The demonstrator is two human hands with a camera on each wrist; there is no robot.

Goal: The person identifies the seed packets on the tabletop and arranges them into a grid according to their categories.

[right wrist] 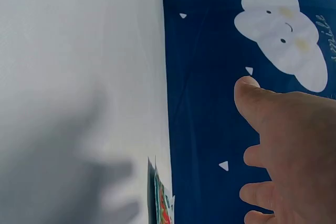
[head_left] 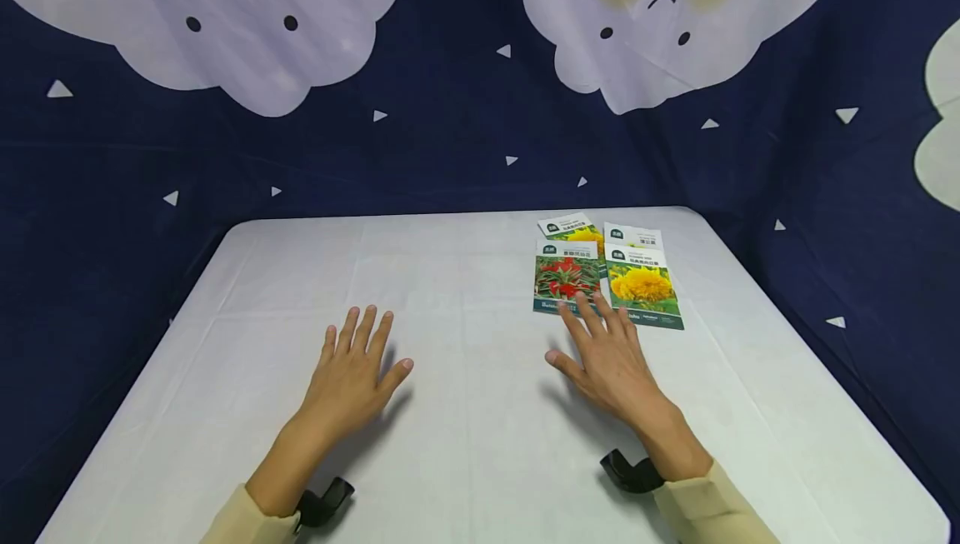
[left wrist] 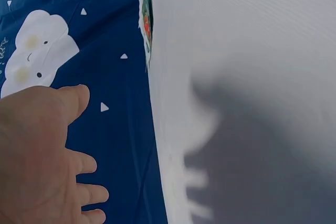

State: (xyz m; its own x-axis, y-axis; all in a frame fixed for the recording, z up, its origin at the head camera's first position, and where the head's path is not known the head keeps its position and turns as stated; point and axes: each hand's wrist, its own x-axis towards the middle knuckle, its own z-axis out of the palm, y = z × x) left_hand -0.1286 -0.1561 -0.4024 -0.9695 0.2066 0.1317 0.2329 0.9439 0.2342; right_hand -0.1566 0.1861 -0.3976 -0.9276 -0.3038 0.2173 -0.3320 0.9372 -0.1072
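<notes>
Palm down above the white table, my left hand (head_left: 348, 377) has its fingers spread and holds nothing. My right hand (head_left: 611, 365) is likewise spread and holds nothing; its fingertips overlap the lower edges of the seed packets in the head view. One packet with red flowers (head_left: 567, 277) lies in front at the left, beside a packet with a yellow flower (head_left: 643, 286). Behind them, partly covered, are another yellow-flower packet (head_left: 572, 226) and a mostly white-topped packet (head_left: 633, 236). In the right wrist view the red-flower packet (right wrist: 163, 203) shows edge-on.
The white-covered table (head_left: 450, 461) has rounded far corners. A dark blue curtain (head_left: 450, 169) with white clouds and small triangles hangs behind and around it. A black wrist strap mount sits at each wrist, the left one (head_left: 326, 502) and the right one (head_left: 630, 473).
</notes>
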